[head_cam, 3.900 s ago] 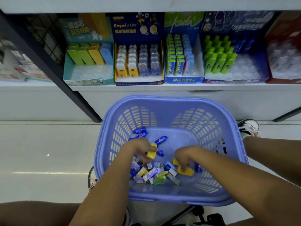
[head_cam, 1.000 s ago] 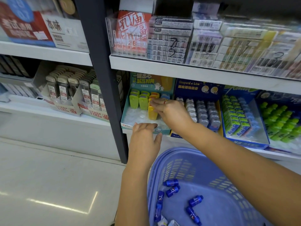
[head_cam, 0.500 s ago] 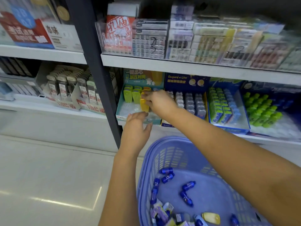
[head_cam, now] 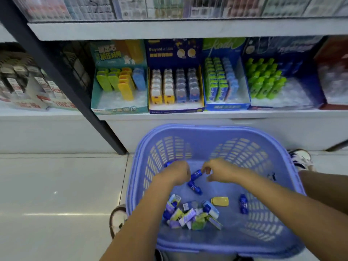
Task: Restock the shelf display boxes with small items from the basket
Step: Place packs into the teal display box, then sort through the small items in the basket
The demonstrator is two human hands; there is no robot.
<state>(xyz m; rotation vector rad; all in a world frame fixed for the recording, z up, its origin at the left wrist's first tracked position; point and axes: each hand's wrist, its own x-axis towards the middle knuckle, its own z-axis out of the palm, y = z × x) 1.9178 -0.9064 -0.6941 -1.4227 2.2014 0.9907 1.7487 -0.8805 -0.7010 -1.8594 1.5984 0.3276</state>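
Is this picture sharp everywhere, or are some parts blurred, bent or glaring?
Head view: goods on the top shelf are smeared and unreadable; the dark post slants, likely wide-angle distortion; a pale glare streak lies on the floor; the basket items look fairly sharp.

Head camera, forward-down over basket (head_cam: pixel 216 129)

Counted, lower half of frame: 1 basket (head_cam: pixel 207 129). There were 2 hands inside it, left hand (head_cam: pixel 175 173) and right hand (head_cam: pixel 221 170). Loose in it were 4 blue bottles (head_cam: pixel 243 204), one half hidden behind the left hand; 1 yellow case (head_cam: pixel 220 201); and a heap of small packets (head_cam: pixel 188 216), too jumbled to count. Upper frame, on the shelf (head_cam: pixel 244 114): 5 display boxes (head_cam: pixel 120 109), the rightmost cropped.
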